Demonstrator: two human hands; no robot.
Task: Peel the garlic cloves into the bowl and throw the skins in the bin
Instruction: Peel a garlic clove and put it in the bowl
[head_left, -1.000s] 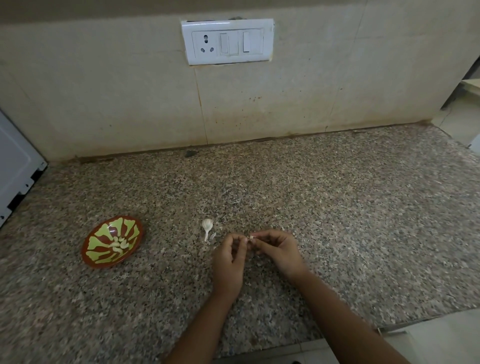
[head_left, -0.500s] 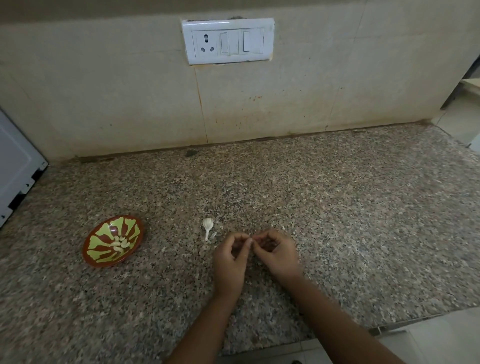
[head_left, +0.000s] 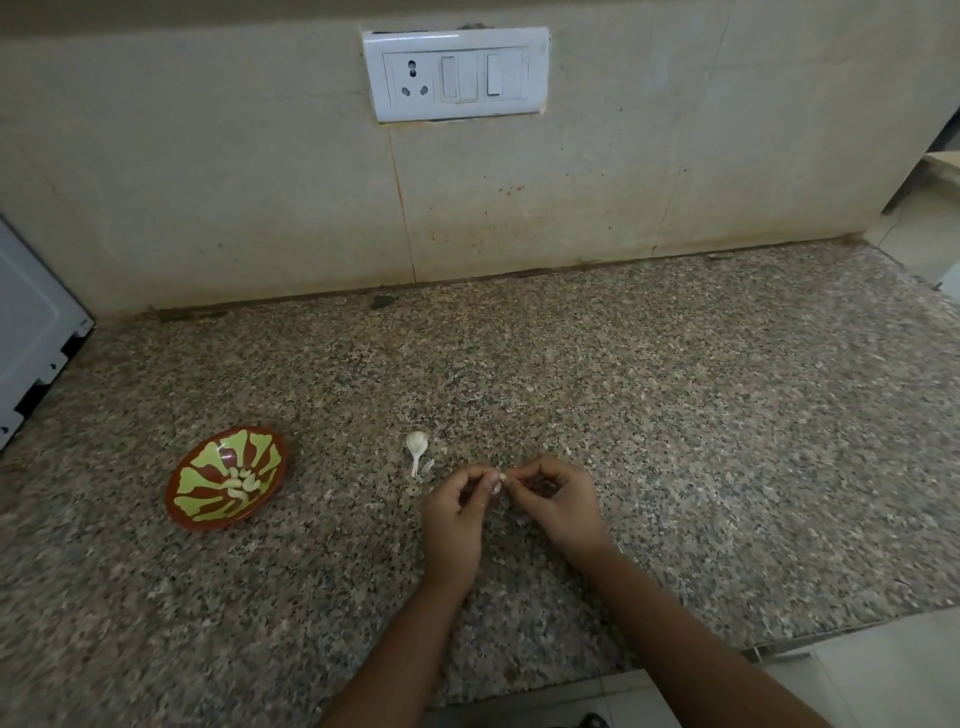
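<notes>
The garlic clove (head_left: 501, 476) is held just above the surface (head_left: 675, 415), near its front edge and between the two hands. The left hand (head_left: 452, 512) pinches it with fingers (head_left: 470, 475) curled narrow, and the right hand (head_left: 558, 504) nips at its end, probably lifting skin. The clove is small and likely slippery, so a hard tug could flick it over the edge to the floor. Loose flakes (head_left: 428, 465) beside the bare garlic stalk (head_left: 417, 446) are pale and thin, and easy to miss on the speckled stone. The bowl (head_left: 208, 522), with peeled cloves (head_left: 241, 486) in it, sits well apart to the left, so a clove could drop on the way. No bin is in view. The switch plate (head_left: 457, 75) and the white appliance (head_left: 31, 327) show no readable writing
</notes>
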